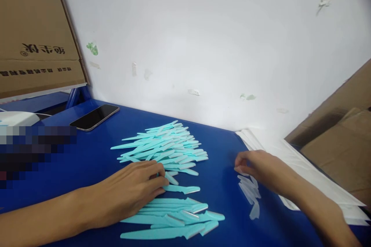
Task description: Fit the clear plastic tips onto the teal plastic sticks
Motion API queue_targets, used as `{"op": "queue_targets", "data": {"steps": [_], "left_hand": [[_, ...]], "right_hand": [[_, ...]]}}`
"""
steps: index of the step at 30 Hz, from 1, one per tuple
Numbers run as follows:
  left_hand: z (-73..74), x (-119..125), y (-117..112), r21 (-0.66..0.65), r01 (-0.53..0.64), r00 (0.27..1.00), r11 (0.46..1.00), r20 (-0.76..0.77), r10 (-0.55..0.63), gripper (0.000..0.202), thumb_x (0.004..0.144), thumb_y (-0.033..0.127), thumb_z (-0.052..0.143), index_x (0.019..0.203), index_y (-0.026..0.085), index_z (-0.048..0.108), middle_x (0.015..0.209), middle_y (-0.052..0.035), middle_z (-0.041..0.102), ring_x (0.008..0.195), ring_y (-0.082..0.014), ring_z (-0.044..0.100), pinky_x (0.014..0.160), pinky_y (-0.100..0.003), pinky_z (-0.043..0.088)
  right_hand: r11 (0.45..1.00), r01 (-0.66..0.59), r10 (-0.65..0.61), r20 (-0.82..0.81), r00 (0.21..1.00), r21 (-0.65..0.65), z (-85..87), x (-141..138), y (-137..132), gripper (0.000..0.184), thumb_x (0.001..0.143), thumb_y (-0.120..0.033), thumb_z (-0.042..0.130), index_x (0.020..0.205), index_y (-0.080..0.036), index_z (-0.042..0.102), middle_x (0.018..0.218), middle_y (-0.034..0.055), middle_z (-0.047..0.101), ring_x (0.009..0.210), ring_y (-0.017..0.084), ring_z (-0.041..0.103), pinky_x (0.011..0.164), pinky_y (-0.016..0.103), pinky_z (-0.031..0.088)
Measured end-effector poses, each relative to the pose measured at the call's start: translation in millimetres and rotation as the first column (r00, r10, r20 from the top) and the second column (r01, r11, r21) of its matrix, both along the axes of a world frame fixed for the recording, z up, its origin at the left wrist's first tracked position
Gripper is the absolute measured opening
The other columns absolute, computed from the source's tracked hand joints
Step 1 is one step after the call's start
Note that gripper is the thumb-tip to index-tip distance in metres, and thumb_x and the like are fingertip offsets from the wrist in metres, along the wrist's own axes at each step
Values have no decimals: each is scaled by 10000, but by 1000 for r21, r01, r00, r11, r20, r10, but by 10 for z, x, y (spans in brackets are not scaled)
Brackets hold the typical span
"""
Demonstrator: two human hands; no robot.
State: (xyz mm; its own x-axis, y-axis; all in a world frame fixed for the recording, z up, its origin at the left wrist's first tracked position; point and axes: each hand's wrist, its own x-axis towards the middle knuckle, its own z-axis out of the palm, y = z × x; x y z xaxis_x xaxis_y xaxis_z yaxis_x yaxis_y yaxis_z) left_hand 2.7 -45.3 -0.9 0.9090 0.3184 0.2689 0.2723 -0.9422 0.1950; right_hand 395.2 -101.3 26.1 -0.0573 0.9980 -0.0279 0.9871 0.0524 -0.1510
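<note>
Turquoise razor (184,189) blade-outward from the left hand (136,185), seemingly in its fingertip grip.

Cardboard boxes (339,154) flank a blue bench (87,162) heaped with turquoise razors (165,142) in an apparent workshop.

From my remote seat I see turquoise razors (162,233) in smooth, matt-looking plastic, their blade edges (193,190) shining like metal, and caps (254,210) of translucent plastic. The tabletop (223,185) looks smooth with a soft sheen, the phone (97,117) glossy as glass, the carton (34,19) dull cardboard, the wall (188,38) smooth and matt (rough, I notice, at its peeling patches (324,3)).
</note>
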Motion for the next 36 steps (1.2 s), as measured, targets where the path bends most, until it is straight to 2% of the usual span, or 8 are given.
{"op": "queue_targets", "data": {"steps": [6, 11, 15, 17, 20, 25, 31, 36], "left_hand": [[-9, -7, -9, -26, -50, 999, 998, -23, 49, 173, 1060, 163, 459, 1137, 216, 605, 1053, -48, 642, 899, -193, 619, 801, -293, 509], [0, -21, -4, -69, -52, 999, 996, -16, 51, 205, 1079, 158, 405, 1156, 226, 582, 1038, -38, 647, 905, -186, 613, 810, -289, 496], [-14, -43, 6, -39, -45, 997, 998, 65, 47, 232, 1066, 140, 421, 1230, 224, 563, 1034, -43, 659, 922, -183, 619, 836, -288, 500], [-20, -52, 16, -11, -45, 994, 999, 101, 46, 297, 1042, 93, 411, 1276, 217, 545, 1038, -54, 651, 907, -186, 611, 821, -292, 501], [-21, -65, 28, 5, -61, 990, 998, 125, 59, 436, 991, 10, 361, 1352, 219, 489, 1053, -66, 610, 857, -182, 577, 738, -278, 488], [-19, -88, 32, -43, -107, 990, 993, 90, 111, 583, 943, -37, 308, 1443, 254, 376, 1113, -70, 549, 796, -164, 526, 661, -255, 440], [-5, -69, 24, -111, -68, 988, 991, 131, 83, 561, 968, -32, 294, 1439, 265, 355, 1114, -52, 538, 775, -146, 507, 659, -247, 432], [-2, -59, 10, -110, -44, 975, 993, 212, 67, 490, 1020, 8, 326, 1438, 259, 372, 1100, -47, 546, 776, -134, 515, 659, -239, 432]], "right_hand": [[969, -182, 188, -25, 982, 166, 33, -222, 8, 152, 950, -265, 573, 860, -284, 695, 821, -1, 757, 681, 209, 713, 589, 289, 480], [959, -155, 169, -38, 985, 237, 69, -390, 22, 162, 1037, -310, 475, 1014, -289, 634, 772, -29, 738, 610, 195, 685, 539, 282, 463], [923, -170, 236, -158, 959, 344, 78, -531, 27, 248, 1031, -342, 523, 1247, -299, 637, 902, -1, 760, 739, 191, 731, 641, 280, 548], [913, -198, 285, -209, 936, 358, 89, -623, 10, 278, 1032, -324, 529, 1275, -300, 663, 914, 12, 756, 724, 181, 728, 676, 284, 572], [915, -208, 336, -366, 868, 345, 105, -770, -32, 234, 1033, -313, 542, 1123, -286, 756, 929, 27, 761, 647, 149, 705, 633, 261, 587], [948, -70, 273, -679, 682, 311, 99, -941, -82, 169, 959, -358, 675, 1010, -267, 808, 793, 6, 770, 607, 138, 692, 555, 213, 591], [969, 31, 183, -799, 573, 244, 87, -999, -92, 167, 898, -395, 744, 922, -249, 822, 699, 9, 768, 595, 150, 711, 497, 201, 534], [981, 13, 165, -871, 463, 193, 17, -1134, -90, 194, 871, -399, 768, 900, -214, 821, 577, 11, 725, 502, 153, 683, 436, 208, 470]]}}
